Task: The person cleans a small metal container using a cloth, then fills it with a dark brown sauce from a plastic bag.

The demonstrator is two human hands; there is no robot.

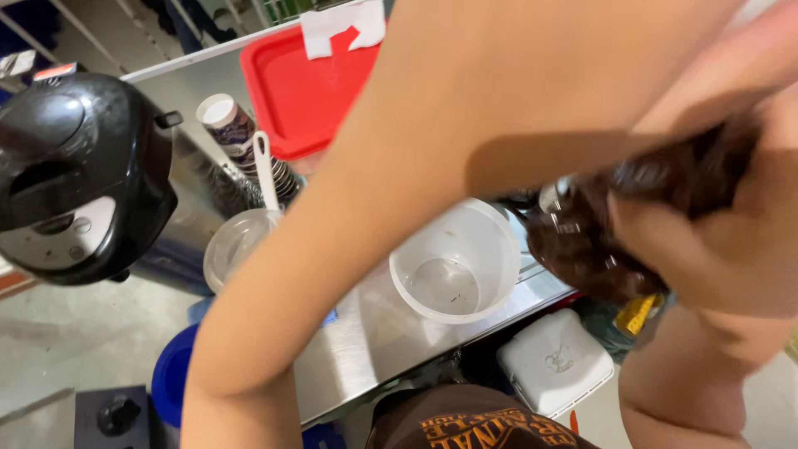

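sitting at nine o'clock, a glossy black rounded cooker (79, 170) fills the left edge. toward eleven o'clock a stack of patterned paper cups (237, 137) leans beside a flat red plastic lid (299, 96). below them a clear round container (233, 245) holds a white spoon handle (264, 170). a bare forearm (399, 183) crosses diagonally over the brushed steel tabletop (366, 333). at centre stands a white translucent round tub (457, 258), smooth-walled, with a little liquid at the bottom. at three o'clock the right hand (706, 241) is closed around a dark brown glossy bunch (615, 224), just right of the tub and slightly above its rim. the left hand is hidden; i cannot tell its state.
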